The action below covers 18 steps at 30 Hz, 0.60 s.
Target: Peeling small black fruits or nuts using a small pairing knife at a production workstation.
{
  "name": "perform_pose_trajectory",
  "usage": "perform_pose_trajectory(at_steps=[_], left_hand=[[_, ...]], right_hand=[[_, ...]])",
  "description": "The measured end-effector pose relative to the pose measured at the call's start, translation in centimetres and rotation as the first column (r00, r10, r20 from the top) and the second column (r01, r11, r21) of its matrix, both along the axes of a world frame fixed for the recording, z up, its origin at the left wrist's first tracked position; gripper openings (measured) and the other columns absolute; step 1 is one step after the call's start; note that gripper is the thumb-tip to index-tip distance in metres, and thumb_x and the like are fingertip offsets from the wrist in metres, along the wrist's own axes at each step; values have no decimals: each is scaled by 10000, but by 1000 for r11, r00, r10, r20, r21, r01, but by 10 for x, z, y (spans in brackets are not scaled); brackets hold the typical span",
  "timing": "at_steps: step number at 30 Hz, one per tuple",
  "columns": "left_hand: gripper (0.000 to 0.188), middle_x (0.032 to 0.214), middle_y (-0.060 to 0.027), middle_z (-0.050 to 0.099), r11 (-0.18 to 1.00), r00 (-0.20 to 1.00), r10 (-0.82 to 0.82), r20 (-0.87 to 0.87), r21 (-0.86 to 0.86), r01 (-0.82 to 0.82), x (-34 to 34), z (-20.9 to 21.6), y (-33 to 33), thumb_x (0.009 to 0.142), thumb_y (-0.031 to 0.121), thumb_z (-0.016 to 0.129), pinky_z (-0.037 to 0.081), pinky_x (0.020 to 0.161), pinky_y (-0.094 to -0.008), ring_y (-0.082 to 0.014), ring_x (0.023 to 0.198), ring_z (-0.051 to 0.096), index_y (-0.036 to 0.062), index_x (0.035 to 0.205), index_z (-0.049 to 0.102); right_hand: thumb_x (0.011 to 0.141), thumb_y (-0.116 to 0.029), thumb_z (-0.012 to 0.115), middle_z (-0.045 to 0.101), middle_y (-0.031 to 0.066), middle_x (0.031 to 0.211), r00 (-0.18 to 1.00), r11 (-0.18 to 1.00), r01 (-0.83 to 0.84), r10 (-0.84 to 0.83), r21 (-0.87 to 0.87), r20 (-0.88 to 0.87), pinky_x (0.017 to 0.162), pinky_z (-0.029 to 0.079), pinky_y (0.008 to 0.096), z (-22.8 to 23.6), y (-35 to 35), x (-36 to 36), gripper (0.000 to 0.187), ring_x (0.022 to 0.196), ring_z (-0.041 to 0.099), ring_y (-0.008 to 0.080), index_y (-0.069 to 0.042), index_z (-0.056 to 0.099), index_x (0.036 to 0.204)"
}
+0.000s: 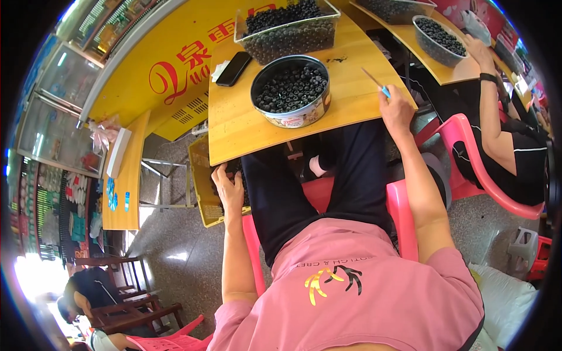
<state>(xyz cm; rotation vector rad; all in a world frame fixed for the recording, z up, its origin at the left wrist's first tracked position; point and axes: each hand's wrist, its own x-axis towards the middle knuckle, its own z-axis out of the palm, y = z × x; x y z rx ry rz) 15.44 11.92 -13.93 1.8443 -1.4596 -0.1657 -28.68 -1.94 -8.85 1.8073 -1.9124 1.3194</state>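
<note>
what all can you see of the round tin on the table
The round tin looks metallic, with a printed pale outer wall, a dark inner wall and no lid on. It stands upright on the wooden table, partly filled with small dark round pieces. Neither left hand nor right hand touches it; the clear box behind it might.

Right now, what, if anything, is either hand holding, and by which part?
The right hand grips a thin tool by its blue handle. Whether the left hand holds anything cannot be told.

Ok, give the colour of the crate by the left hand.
Yellow: the crate shows best in the head view.
</note>
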Motion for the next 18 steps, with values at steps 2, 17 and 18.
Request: perform_pose_trajectory(at_steps=[2,17,18], left_hand=[[486,1209,-180,471,994,998,32,46,-110,-27,-1,0,-2,832,23,679,513,782,-351,-247,915,599,14,1281,493],[589,1408,-183,433,980,952,72,299,-200,-11,-10,16,2,790,11,665,301,1098,-458,-381,1311,379,18,1331,435],[589,1408,-183,433,978,954,77,290,-206,-17,-10,16,1,790,11,665,301,1098,-458,-381,1311,379,18,1331,435]], right_hand=[[892,-225,622,633,107,808,995,1000,30,-30,-6,-90,618,483,459,-3,-1,0,177,751,629,347,-65,568,842],[830,-170,653,590,107,776,979,993,35,-57,-113,-197,641,468,451,-16,-3,4,142,743,608,324,-90,536,832],[826,-181,658,591,100,774,978,994,42,-61,-98,-199,652,469,442,-16,-3,4,149,748,612,311,-94,538,828]])
